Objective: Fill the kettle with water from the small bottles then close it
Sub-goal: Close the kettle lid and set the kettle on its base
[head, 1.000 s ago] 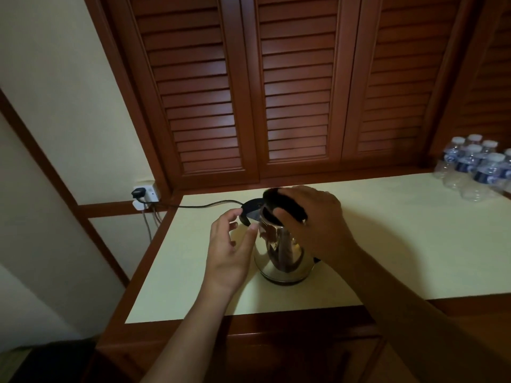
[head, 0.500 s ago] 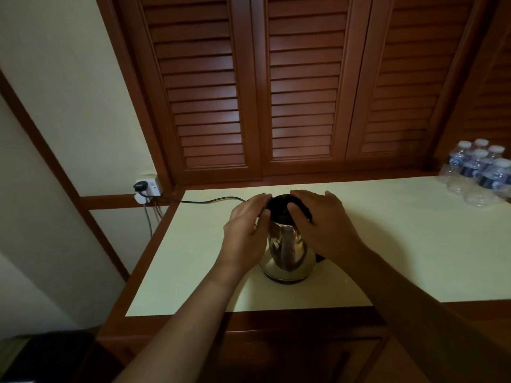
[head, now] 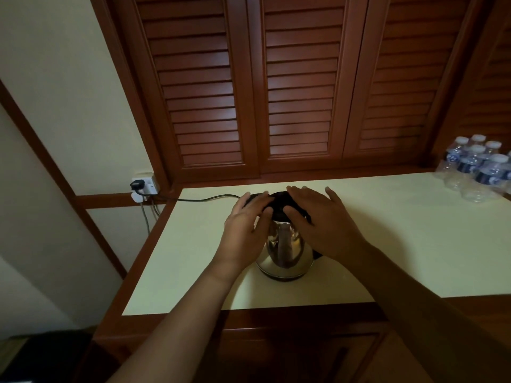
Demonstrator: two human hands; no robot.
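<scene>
A steel electric kettle (head: 284,252) is standing on the cream countertop (head: 401,230), its black lid (head: 279,201) lying down over the opening. The left hand (head: 246,225) and the right hand (head: 323,219) are resting on that lid from either side, fingers extended. A black cord (head: 204,199) is running from behind the kettle to a wall socket (head: 143,186). Small water bottles (head: 475,170) are sitting clustered at the far right.

Our left hand (head: 244,225), a second ago raised clear at the kettle's (head: 284,250) 9 o'clock, now rests on the black lid (head: 279,203). Our right hand (head: 323,222) has flattened its curled fingers over it.
</scene>
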